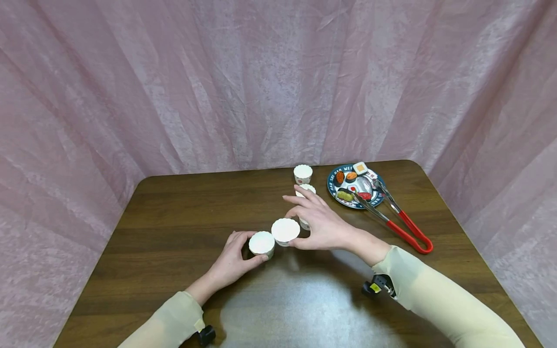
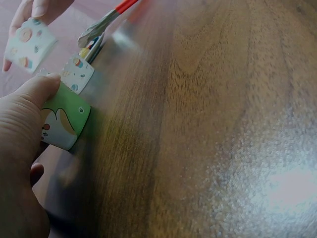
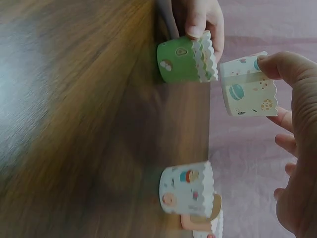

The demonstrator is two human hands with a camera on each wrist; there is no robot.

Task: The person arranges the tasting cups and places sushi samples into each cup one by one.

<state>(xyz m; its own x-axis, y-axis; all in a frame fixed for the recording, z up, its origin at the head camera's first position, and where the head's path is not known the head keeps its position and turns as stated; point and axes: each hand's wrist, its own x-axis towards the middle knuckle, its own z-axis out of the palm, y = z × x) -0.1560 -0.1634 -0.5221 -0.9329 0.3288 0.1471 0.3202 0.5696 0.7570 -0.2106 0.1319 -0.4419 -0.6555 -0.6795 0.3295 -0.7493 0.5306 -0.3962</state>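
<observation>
Sleeves (image 1: 452,299) are crossing the table (image 1: 196,208), left hand (image 1: 232,262) gripping a green cup (image 3: 177,63), right hand (image 1: 327,227) pinching a white cup (image 3: 247,94) between fingers (image 1: 301,211).

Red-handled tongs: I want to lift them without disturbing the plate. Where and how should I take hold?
Probably grip the tongs by the red handle, across both arms, coming from above and the near right. The handle's closed bend points that way, clear of the plate, while the metal ends lie apart over it.

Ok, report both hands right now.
Left hand: holding the green baking cup.
Right hand: holding a white patterned baking cup, lifted.
</observation>
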